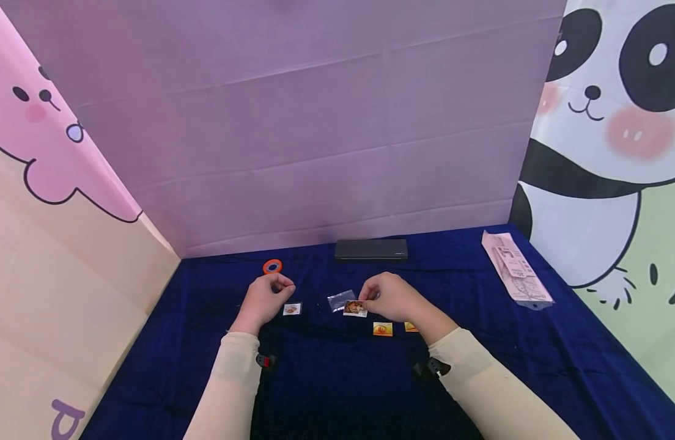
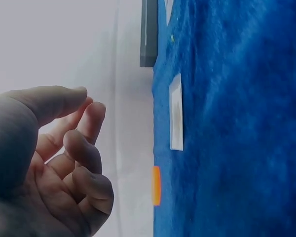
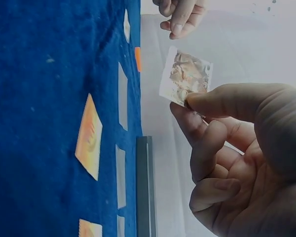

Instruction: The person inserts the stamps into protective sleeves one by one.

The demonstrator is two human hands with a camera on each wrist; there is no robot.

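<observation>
My right hand [image 1: 395,299] pinches a small picture card [image 1: 355,308] by its edge, between thumb and forefinger; in the right wrist view the card [image 3: 186,76] stands raised above the cloth. A clear plastic bag [image 1: 339,300] lies just beside and behind it. My left hand [image 1: 263,300] hovers with loosely bent fingers, thumb near the fingertips, and nothing is between them in the left wrist view. Close to it, on the cloth, is a small white-edged picture piece [image 1: 291,309]. Nearer me than the held card lie two yellow pieces, one whole [image 1: 383,329], the other [image 1: 411,327] partly behind my right arm.
A dark flat case [image 1: 372,249] lies at the back of the blue cloth [image 1: 326,379]. An orange ring [image 1: 272,266] is beyond my left hand. At the far right lies a pink printed package [image 1: 516,269]. Fabric walls [image 1: 315,134] rise behind and at both sides.
</observation>
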